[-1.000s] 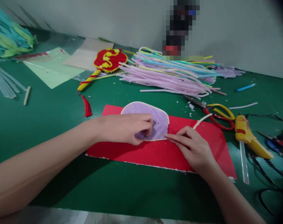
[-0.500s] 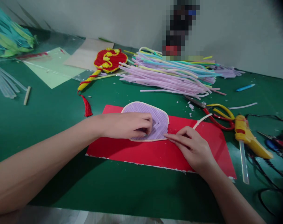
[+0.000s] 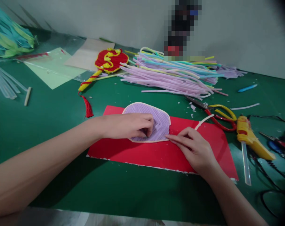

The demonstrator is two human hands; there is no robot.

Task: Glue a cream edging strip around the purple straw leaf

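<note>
A rounded lilac panel point(image 3: 159, 121), made of pipe cleaners laid side by side, lies on a red sheet point(image 3: 137, 153). A cream pipe cleaner runs around much of its rim. My left hand point(image 3: 135, 125) rests across the panel with curled fingers, pressing it near the lower edge; its fingertips are partly hidden. At the panel's lower right corner, my right hand point(image 3: 194, 146) pinches the cream pipe cleaner point(image 3: 204, 121), whose loose end sticks up behind the knuckles.
Behind lies a heap of pastel pipe cleaners point(image 3: 161, 77), beside a red and yellow fan point(image 3: 111, 61) with a tassel. To the right are scissors point(image 3: 223, 121), a yellow glue gun point(image 3: 252, 141) with its cord, and a blue pen point(image 3: 247, 88). Clear glue sticks point(image 3: 6, 81) lie left.
</note>
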